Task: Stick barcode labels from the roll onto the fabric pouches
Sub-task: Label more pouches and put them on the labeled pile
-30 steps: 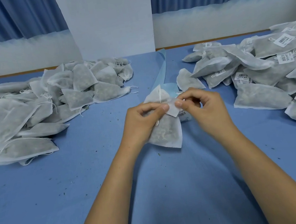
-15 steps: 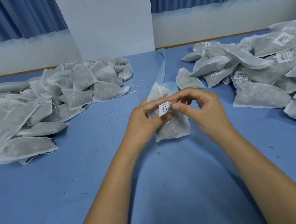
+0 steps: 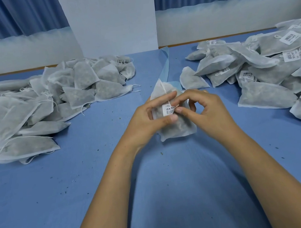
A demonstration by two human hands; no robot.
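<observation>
Above the middle of the blue table [image 3: 65, 197], the left hand [image 3: 146, 123] grips a grey fabric pouch [image 3: 179, 129], fingers curled behind it and thumb pressed on its front. A white barcode label [image 3: 168, 110] lies on the pouch's upper face, and the right hand [image 3: 209, 112] pinches the label's right edge between thumb and forefinger, its other fingers curled. A strip of blue backing paper [image 3: 165, 65] runs away behind the pouch. A heap of plain pouches [image 3: 48, 100] lies to the left, a heap of labelled pouches [image 3: 274, 72] to the right, both well apart from the hands
</observation>
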